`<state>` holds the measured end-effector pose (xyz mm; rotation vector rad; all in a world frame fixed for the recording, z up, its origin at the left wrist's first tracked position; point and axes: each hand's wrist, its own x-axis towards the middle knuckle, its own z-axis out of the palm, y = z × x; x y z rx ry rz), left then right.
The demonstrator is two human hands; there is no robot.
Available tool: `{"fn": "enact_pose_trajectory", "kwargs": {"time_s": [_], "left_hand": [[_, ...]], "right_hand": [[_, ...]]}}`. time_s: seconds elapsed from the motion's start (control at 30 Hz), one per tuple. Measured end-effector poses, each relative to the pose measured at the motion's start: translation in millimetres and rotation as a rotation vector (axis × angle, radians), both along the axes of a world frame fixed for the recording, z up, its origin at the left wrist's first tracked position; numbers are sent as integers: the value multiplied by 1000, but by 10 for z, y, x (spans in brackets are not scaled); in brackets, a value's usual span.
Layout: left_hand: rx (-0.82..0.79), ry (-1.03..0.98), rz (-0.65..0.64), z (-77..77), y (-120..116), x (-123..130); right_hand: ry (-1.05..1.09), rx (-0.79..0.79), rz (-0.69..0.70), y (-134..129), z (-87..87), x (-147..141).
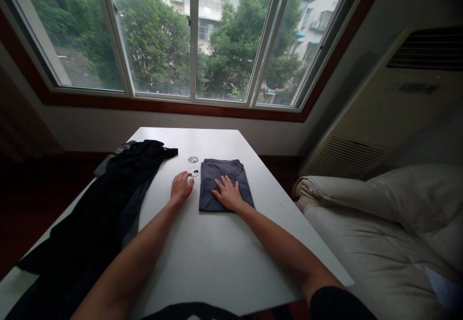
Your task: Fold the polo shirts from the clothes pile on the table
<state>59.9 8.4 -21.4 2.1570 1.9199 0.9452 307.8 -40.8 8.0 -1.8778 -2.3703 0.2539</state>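
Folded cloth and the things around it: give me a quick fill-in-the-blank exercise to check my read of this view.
The hand spread on the folded cloth is the person's ____ one. The dark clothes lie to the person's ____ of that cloth. The table is ____ in color.
Missing words: right; left; white.

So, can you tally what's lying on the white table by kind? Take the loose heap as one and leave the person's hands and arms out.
Folded grey cloth: 1
Heap of dark clothes: 1 (pieces within it can't be counted)
Small round discs: 2
Total: 4
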Motion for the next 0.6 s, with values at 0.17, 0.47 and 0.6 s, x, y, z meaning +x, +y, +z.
{"fn": "enact_pose_trajectory", "kwargs": {"time_s": [0.17, 0.47, 0.6], "left_hand": [[-34, 15, 0, 26, -7, -3], [-48, 31, -4, 100, -61, 12], [-36, 54, -12, 96, -64, 21]], "right_hand": [[-39, 9, 19, 482, 60, 613], [-66, 136, -127, 491, -75, 860], [-40, 81, -232, 223, -203, 639]]}}
